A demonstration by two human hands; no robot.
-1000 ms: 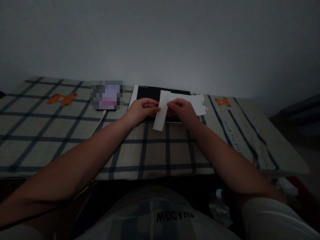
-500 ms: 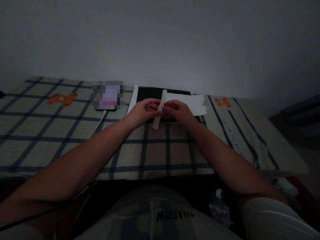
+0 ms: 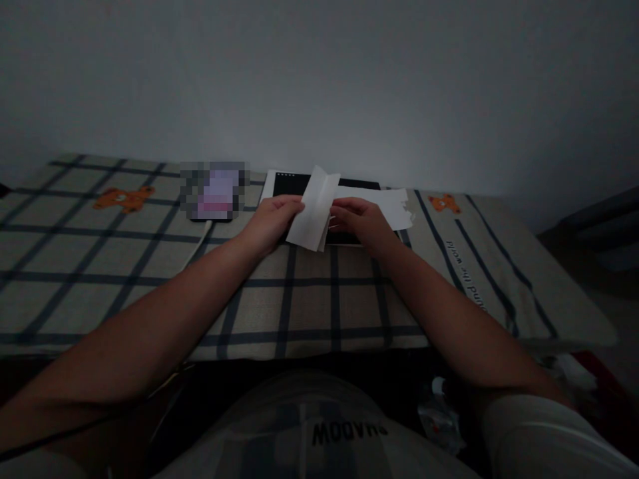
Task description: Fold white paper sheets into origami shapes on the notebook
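Note:
A folded white sheet of paper [image 3: 313, 209] is held up between my hands, with creases along its length and its face partly spread. My left hand [image 3: 273, 219] pinches its left edge, thumb on top. On the other side, the fingers of my right hand [image 3: 360, 218] close on the paper's right edge. Beneath the hands lies a black notebook or folder [image 3: 294, 183] with a white strip on its left. A torn piece of white paper [image 3: 392, 206], ragged at its right end, rests on it just beyond my right hand.
A phone [image 3: 217, 193], its screen blurred out, lies on the left with a white cable [image 3: 197, 245] plugged in. The checked cloth [image 3: 309, 313] covers the table up to the wall [image 3: 319, 80]. Below the table's front edge at right is a clear plastic bottle [image 3: 439, 416].
The paper was a narrow folded strip between my fingers; now it is opened out wider. My left hand has shifted slightly left and its thumb presses on the paper's face.

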